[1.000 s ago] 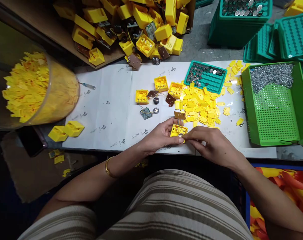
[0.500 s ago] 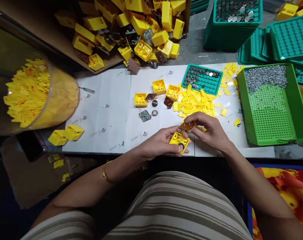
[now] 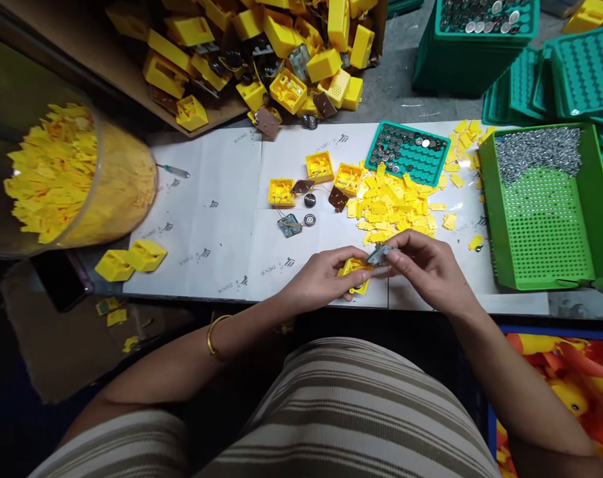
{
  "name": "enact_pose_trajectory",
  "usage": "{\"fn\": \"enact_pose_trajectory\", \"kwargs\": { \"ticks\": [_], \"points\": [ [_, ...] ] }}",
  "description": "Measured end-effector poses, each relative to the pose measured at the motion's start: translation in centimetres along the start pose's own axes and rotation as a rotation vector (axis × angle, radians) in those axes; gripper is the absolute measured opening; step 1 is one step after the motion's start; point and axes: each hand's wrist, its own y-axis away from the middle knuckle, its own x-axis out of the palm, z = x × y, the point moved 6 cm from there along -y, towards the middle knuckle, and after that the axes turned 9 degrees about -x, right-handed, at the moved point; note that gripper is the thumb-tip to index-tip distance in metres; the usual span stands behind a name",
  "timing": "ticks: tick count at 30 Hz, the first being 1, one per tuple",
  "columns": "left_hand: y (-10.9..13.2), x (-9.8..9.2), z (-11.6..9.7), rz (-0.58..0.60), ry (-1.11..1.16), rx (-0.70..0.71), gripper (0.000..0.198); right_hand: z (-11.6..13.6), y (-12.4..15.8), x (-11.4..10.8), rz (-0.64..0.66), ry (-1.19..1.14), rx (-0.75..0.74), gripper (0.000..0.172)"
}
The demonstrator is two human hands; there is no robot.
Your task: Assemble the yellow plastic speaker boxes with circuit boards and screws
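Observation:
My left hand (image 3: pixel 328 273) is closed around a small yellow plastic housing (image 3: pixel 357 267), its thumb lying over the open side and hiding part of the inside. Just right of it, my right hand (image 3: pixel 427 267) pinches a small circuit board (image 3: pixel 379 254) between thumb and fingers, tilted with its grey-green side showing. The board is held at the housing's upper right edge; whether they touch I cannot tell. Beyond the hands lie open yellow housings (image 3: pixel 282 192), a brown board (image 3: pixel 337 198), a round black speaker (image 3: pixel 310 200) and a green board (image 3: pixel 289 226) on thin wires.
A pile of yellow covers (image 3: pixel 395 204) lies beside a teal tray of button cells (image 3: pixel 405 153). On the right stands a green basket of screws (image 3: pixel 594 219). A clear tub (image 3: pixel 127 186) of yellow pieces and a screwdriver (image 3: pixel 176 171) are left; a cardboard box (image 3: pixel 226 119) of housings stands behind.
My right hand has turned the board over, from its brown face to its grey-green one. My left thumb has moved up over the housing. The whole view has shifted slightly.

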Motion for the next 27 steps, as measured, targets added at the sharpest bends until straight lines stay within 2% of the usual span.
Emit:
{"fn": "enact_pose_trajectory", "kwargs": {
  "ticks": [3,7,11,15,18,22,27],
  "points": [
    [-0.1,-0.2,0.4,0.003,0.114,-0.124,0.029,0.1,0.5,0.6,0.031,0.053,-0.060,0.016],
    [0.2,-0.3,0.7,0.066,0.311,-0.209,0.037,0.8,1.2,1.5,0.082,0.230,-0.179,0.009],
    [0.7,-0.2,0.6,0.150,0.537,-0.228,0.042,1.5,1.9,2.2,0.122,0.400,-0.295,0.009],
    [1.0,-0.1,0.2,0.120,0.667,-0.198,0.032,2.0,2.7,3.0,0.103,0.535,-0.388,0.009],
    [1.1,0.1,0.1,0.087,0.682,-0.180,0.026,2.5,3.3,3.8,0.094,0.598,-0.513,0.013],
    [1.3,0.4,0.0,0.083,0.624,-0.175,0.027,3.3,3.7,4.4,0.107,0.673,-0.692,0.020],
    [1.4,0.5,-0.1,0.054,0.505,-0.176,0.029,3.5,3.7,4.4,0.177,0.674,-0.777,0.021]
  ]
}}
